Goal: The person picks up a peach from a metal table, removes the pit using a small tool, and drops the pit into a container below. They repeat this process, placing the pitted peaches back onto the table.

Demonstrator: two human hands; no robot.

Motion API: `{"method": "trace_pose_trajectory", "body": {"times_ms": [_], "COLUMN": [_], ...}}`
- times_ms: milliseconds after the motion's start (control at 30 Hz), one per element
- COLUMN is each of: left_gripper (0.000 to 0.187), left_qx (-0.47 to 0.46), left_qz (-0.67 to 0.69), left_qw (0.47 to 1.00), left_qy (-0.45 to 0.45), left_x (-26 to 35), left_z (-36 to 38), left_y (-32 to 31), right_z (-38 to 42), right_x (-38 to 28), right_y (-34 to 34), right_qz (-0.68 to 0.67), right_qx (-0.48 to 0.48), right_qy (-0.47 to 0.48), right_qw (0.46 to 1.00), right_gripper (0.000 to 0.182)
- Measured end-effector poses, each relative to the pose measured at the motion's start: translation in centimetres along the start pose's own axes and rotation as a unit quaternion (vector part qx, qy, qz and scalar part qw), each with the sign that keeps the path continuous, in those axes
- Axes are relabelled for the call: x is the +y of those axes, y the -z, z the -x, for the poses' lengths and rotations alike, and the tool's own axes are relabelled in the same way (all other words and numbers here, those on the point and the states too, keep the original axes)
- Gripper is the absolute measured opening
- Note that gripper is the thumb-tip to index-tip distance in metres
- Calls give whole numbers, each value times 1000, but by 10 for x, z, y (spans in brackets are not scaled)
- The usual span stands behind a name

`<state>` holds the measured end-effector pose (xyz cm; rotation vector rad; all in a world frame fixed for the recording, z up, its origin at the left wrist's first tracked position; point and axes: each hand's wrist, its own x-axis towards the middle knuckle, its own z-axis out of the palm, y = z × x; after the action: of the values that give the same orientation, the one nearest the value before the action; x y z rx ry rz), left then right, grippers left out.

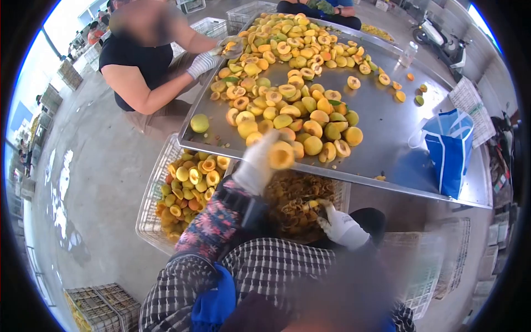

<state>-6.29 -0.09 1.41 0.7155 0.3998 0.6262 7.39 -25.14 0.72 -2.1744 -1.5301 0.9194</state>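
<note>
My left hand (255, 166), in a white glove, is raised at the near edge of the steel table (387, 138) and holds a halved peach (281, 155), cut side showing. My right hand (340, 226), also gloved, is lower down over a crate of pits and scraps (293, 202), fingers curled; what it holds is unclear. A large pile of halved and whole yellow peaches (287, 83) covers the table's left and far part.
A wire crate of peach halves (185, 191) stands on the floor at left. A seated person in black (138, 61) with gloved hands works at the table's far left. A blue bag (449, 146) rests on the table's right. More crates (102, 307) stand nearby.
</note>
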Motion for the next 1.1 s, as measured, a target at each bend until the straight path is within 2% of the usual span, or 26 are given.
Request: {"method": "trace_pose_trajectory", "body": {"times_ms": [33, 67, 100, 133, 167, 200, 300, 333, 367, 467, 567, 667, 700, 800, 833, 867, 900, 933, 967, 1067, 1100], "left_gripper": [29, 31, 29, 30, 31, 32, 46, 47, 49, 55, 51, 47, 51, 54, 48, 49, 50, 52, 51, 48, 43], "left_qx": [10, 14, 128, 102, 150, 187, 132, 129, 60, -4, 6, 59, 54, 117, 118, 101, 77, 48, 37, -42, -26], "left_qz": [-222, -421, -282, -366, -577, -749, -677, -736, -757, -830, -830, -790, -783, -677, -602, -448, -277, -96, -29, 65, 68], "left_qw": [969, 876, 943, 920, 790, 610, 709, 641, 621, 550, 556, 606, 618, 725, 779, 880, 951, 989, 998, 997, 997], "left_qy": [-112, -233, -117, -92, -141, -181, -144, -176, -195, -92, -35, -71, -37, -49, -128, -124, -114, -99, -50, 14, 8], "left_x": [13, 47, 65, 77, 84, 88, 82, 74, 64, 32, 35, 30, 35, 47, 42, 44, 41, 39, 48, 34, 28], "left_z": [1, 18, 23, 19, 20, 20, -7, -12, -25, -45, -56, -54, -55, -45, -49, -47, -45, -43, -26, -22, -17], "left_y": [31, 28, 36, 74, 99, 112, 107, 92, 89, 83, 72, 76, 77, 75, 87, 82, 75, 67, 37, 19, 5], "right_z": [3, 4, 8, 6, 5, 5, -9, -15, -20, -30, -32, -35, -37, -46, -49, -56, -63, -68, -73, -95, -95], "right_x": [9, 15, 11, 9, 9, 10, 10, 4, -2, -15, -10, -11, -7, -13, -21, -25, -30, -38, -49, -65, -76], "right_y": [-7, -12, -10, -9, -9, -8, -13, -10, -6, 4, -2, 2, -1, 1, 5, 5, 7, 11, 16, 21, 27], "right_qz": [9, 17, 24, 25, 29, 35, 32, 26, 24, 24, 13, 4, -17, -102, -131, -152, -172, -200, -228, -224, -188], "right_qx": [0, 0, -15, -28, -42, -57, -40, -34, -48, -62, -17, -8, 11, 25, 43, 63, 82, 100, 117, 187, 211], "right_qy": [27, 54, 59, 53, 45, 37, 49, 50, 46, 46, 75, 71, 85, 75, 83, 96, 106, 115, 125, 206, 214], "right_qw": [1000, 998, 998, 998, 998, 997, 997, 998, 997, 997, 997, 997, 996, 992, 987, 982, 976, 968, 959, 934, 935], "right_gripper": [47, 47, 45, 45, 45, 45, 46, 47, 49, 52, 49, 48, 45, 42, 37, 36, 35, 32, 30, 29, 30]}}
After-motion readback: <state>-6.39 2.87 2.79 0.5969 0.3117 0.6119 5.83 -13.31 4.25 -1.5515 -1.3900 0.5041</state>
